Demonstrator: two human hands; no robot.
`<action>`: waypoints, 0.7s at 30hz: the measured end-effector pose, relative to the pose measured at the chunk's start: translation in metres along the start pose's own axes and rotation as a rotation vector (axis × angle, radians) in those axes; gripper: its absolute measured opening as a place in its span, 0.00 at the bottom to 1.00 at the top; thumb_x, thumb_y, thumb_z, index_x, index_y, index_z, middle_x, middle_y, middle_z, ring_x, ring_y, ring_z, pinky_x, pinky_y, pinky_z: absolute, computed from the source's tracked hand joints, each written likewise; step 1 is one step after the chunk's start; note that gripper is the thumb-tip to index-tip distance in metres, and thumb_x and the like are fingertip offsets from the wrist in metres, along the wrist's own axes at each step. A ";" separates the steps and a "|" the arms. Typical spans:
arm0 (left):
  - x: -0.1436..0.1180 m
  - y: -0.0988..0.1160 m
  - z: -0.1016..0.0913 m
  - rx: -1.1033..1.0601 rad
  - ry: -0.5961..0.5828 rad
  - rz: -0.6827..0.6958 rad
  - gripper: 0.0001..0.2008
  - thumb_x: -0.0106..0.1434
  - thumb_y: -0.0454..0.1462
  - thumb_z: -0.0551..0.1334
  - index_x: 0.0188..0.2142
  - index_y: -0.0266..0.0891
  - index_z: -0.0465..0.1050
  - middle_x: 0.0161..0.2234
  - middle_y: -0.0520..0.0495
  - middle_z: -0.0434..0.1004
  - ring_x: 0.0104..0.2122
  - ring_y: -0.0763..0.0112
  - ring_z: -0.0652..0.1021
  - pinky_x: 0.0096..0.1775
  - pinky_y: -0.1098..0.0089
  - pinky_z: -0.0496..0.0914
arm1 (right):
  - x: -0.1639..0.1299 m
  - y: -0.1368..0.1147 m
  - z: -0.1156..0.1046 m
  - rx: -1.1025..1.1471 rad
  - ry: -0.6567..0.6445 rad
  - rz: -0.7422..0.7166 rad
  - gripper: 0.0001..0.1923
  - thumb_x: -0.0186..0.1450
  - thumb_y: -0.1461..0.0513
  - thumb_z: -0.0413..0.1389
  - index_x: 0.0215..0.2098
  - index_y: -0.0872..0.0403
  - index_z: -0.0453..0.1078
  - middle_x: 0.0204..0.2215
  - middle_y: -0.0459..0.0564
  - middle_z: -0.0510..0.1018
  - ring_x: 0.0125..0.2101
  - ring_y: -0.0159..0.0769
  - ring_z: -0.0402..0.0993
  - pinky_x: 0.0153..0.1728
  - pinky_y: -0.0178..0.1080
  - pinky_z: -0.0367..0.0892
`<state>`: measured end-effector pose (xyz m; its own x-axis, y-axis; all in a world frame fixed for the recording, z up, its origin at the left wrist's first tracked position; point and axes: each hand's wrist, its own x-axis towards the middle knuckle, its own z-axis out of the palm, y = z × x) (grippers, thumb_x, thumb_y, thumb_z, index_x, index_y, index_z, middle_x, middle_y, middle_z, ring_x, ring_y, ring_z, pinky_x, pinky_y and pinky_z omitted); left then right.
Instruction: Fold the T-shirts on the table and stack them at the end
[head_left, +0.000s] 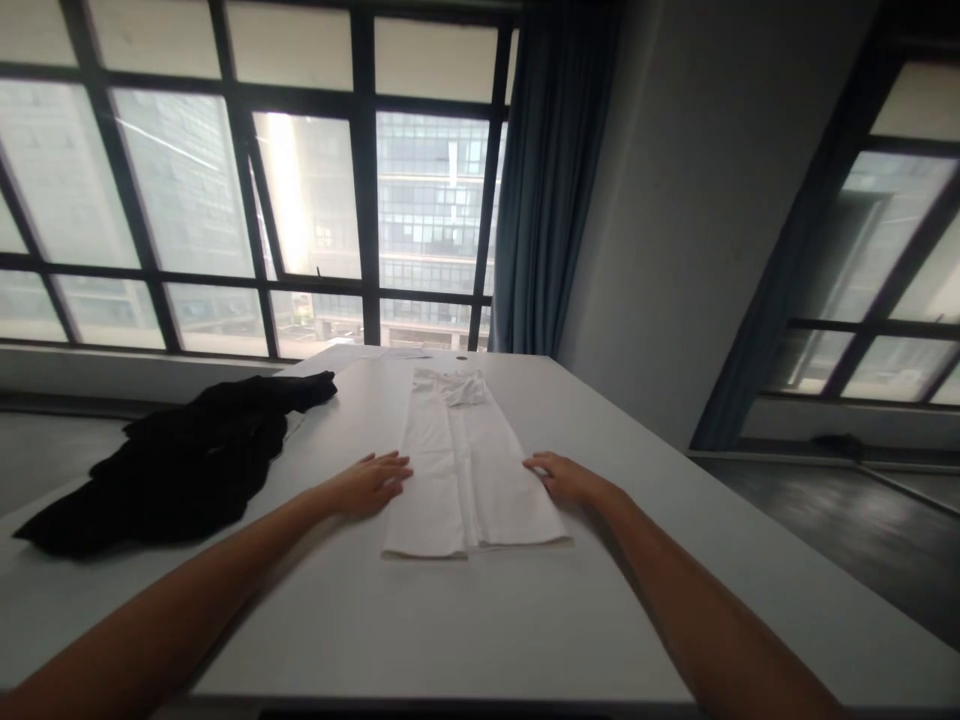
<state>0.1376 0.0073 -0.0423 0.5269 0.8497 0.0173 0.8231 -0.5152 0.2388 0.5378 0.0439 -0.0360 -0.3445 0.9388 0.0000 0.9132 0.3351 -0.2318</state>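
A pair of white trousers (431, 480) lies flat on the white table, its two legs side by side and the hems toward me. The waist end, farther off, looks creased and bunched. My left hand (369, 484) rests at the outer edge of the left leg, fingers spread and fingertips touching the cloth. At the outer edge of the right leg is my right hand (564, 478), its fingers stretched out against the fabric. Neither hand grips anything.
Dark, crumpled clothing (195, 460) lies on the left side of the white table (555, 630). Behind the table stand large windows (307, 200) and a blue curtain (551, 190). A pale pillar (697, 200) rises to the right.
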 end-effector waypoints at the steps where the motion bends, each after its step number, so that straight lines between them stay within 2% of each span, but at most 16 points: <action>1: -0.006 0.001 -0.002 -0.043 -0.003 0.048 0.24 0.70 0.46 0.49 0.62 0.45 0.66 0.67 0.44 0.58 0.67 0.59 0.57 0.65 0.51 0.49 | -0.001 0.009 -0.003 0.022 -0.035 -0.026 0.29 0.62 0.65 0.51 0.62 0.53 0.67 0.63 0.54 0.65 0.63 0.42 0.60 0.64 0.43 0.51; 4: -0.018 0.003 -0.009 -0.178 -0.081 0.164 0.21 0.67 0.43 0.55 0.58 0.47 0.71 0.65 0.47 0.63 0.65 0.58 0.61 0.64 0.56 0.56 | -0.005 0.021 -0.012 0.056 -0.118 -0.064 0.38 0.53 0.69 0.57 0.63 0.54 0.65 0.67 0.57 0.58 0.65 0.48 0.55 0.65 0.46 0.50; 6: -0.022 0.003 -0.013 -0.232 -0.126 0.199 0.19 0.64 0.41 0.60 0.55 0.51 0.74 0.64 0.50 0.65 0.64 0.57 0.63 0.63 0.57 0.59 | -0.010 0.017 -0.015 0.082 -0.132 -0.111 0.39 0.50 0.69 0.60 0.61 0.51 0.68 0.68 0.56 0.56 0.65 0.50 0.54 0.64 0.47 0.50; 8: -0.022 0.004 -0.015 -0.250 -0.114 0.216 0.17 0.62 0.40 0.62 0.51 0.52 0.77 0.62 0.51 0.68 0.63 0.56 0.65 0.62 0.57 0.60 | -0.014 0.008 -0.016 0.118 -0.128 -0.174 0.32 0.50 0.69 0.60 0.54 0.50 0.75 0.66 0.54 0.59 0.64 0.50 0.57 0.64 0.47 0.52; 10: -0.018 0.006 -0.014 -0.251 -0.048 0.233 0.14 0.62 0.40 0.62 0.47 0.49 0.79 0.60 0.48 0.71 0.61 0.56 0.68 0.61 0.58 0.61 | -0.016 0.000 -0.017 0.162 -0.112 -0.229 0.23 0.51 0.68 0.60 0.45 0.51 0.80 0.64 0.54 0.64 0.62 0.50 0.60 0.63 0.47 0.53; 13: -0.013 0.011 -0.011 -0.256 0.037 0.294 0.11 0.65 0.39 0.59 0.41 0.44 0.81 0.54 0.45 0.77 0.54 0.60 0.75 0.57 0.62 0.65 | -0.016 -0.006 -0.019 0.252 -0.073 -0.325 0.14 0.55 0.64 0.58 0.39 0.53 0.81 0.56 0.55 0.74 0.58 0.49 0.66 0.61 0.47 0.57; 16: -0.013 0.016 -0.015 -0.283 0.057 0.330 0.12 0.66 0.40 0.58 0.41 0.43 0.81 0.48 0.44 0.80 0.48 0.62 0.77 0.54 0.65 0.67 | -0.019 -0.007 -0.024 0.325 -0.028 -0.400 0.13 0.58 0.61 0.57 0.38 0.53 0.81 0.48 0.53 0.80 0.52 0.46 0.73 0.57 0.45 0.62; 18: -0.019 0.019 -0.023 -0.307 0.033 0.308 0.13 0.66 0.42 0.58 0.42 0.43 0.81 0.46 0.45 0.81 0.46 0.63 0.78 0.52 0.65 0.69 | -0.024 -0.007 -0.030 0.352 -0.039 -0.398 0.13 0.59 0.59 0.57 0.39 0.54 0.81 0.46 0.53 0.81 0.48 0.45 0.75 0.54 0.44 0.65; 21: -0.029 0.024 -0.038 -0.361 -0.057 0.255 0.13 0.65 0.43 0.60 0.43 0.44 0.81 0.43 0.46 0.82 0.42 0.63 0.79 0.49 0.65 0.70 | -0.035 -0.010 -0.041 0.389 -0.171 -0.372 0.15 0.59 0.57 0.59 0.40 0.55 0.80 0.41 0.51 0.82 0.44 0.43 0.77 0.49 0.41 0.68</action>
<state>0.1340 -0.0256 -0.0002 0.7227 0.6877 0.0687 0.5436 -0.6270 0.5579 0.5495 0.0112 0.0060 -0.6879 0.7258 0.0004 0.5871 0.5567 -0.5877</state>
